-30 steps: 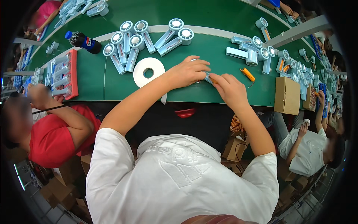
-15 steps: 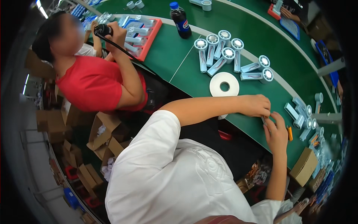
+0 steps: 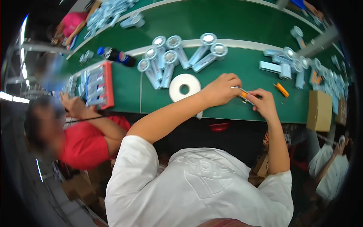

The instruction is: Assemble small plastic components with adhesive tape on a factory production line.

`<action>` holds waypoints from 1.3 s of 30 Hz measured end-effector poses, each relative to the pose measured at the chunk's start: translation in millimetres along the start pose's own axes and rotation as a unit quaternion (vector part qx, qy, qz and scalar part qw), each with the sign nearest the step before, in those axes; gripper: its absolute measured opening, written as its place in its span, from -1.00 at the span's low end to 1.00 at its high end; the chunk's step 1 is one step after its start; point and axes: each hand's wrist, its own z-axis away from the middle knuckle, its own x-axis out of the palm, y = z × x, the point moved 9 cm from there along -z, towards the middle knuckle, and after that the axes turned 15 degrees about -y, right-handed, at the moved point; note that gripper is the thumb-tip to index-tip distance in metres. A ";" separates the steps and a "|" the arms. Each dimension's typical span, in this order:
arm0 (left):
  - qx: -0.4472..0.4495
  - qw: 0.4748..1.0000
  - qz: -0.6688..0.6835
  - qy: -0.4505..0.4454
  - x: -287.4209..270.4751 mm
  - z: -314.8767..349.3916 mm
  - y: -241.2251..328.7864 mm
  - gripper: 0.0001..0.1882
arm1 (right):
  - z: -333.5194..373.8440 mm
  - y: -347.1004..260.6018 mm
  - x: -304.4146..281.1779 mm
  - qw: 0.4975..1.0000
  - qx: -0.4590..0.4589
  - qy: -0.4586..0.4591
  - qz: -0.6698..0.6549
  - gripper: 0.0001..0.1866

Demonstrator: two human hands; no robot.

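Note:
My left hand (image 3: 224, 89) is closed on one end of a slim, pale housing piece with an orange, battery-like cylinder (image 3: 244, 95) in it. My right hand (image 3: 263, 102) pinches the other end between thumb and fingers. Both hands are just above the green table; the fingers hide much of the piece. A second orange cylinder (image 3: 281, 90) with a thin wire lies right of my right hand. Beside my left forearm lies a white roll of tape (image 3: 175, 90). Several light blue fan housings (image 3: 170, 58) with round heads and long handles lie beyond it.
More fan housings (image 3: 287, 60) are heaped at the right, near a cardboard box (image 3: 318, 111). A dark bottle with a blue cap (image 3: 117, 56) lies toward the left, near a red-rimmed tray (image 3: 109, 85). A person in red (image 3: 89, 145) works at my left. A grey post (image 3: 321, 42) stands far right.
The view has turned, so the table now runs more level across it. My hands have drawn slightly apart, and the orange cylinder between them now shows.

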 end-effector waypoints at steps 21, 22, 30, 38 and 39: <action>-0.392 0.870 -0.161 0.252 -25.5 278.1 -5.6 -0.76 | -80.8 -95.5 -63.2 0.971 -0.056 0.128 0.194 -0.65; -0.400 0.867 -0.177 0.238 -18.8 274.8 -5.8 -0.79 | -109.5 -95.7 -76.5 0.971 -0.039 0.146 0.187 -0.71; -0.412 0.854 -0.193 0.254 -27.8 284.3 -6.5 -0.86 | -101.0 -100.0 -28.2 0.925 -0.266 0.228 0.150 -0.61; -0.389 0.844 -0.196 0.313 -32.3 278.7 -2.7 -0.90 | 49.5 -50.1 -45.1 0.781 -0.282 0.284 0.480 -0.72; -0.391 0.843 -0.199 0.310 -31.1 282.1 -3.6 -0.90 | 59.2 -44.5 -56.7 0.771 -0.225 0.319 0.503 -0.71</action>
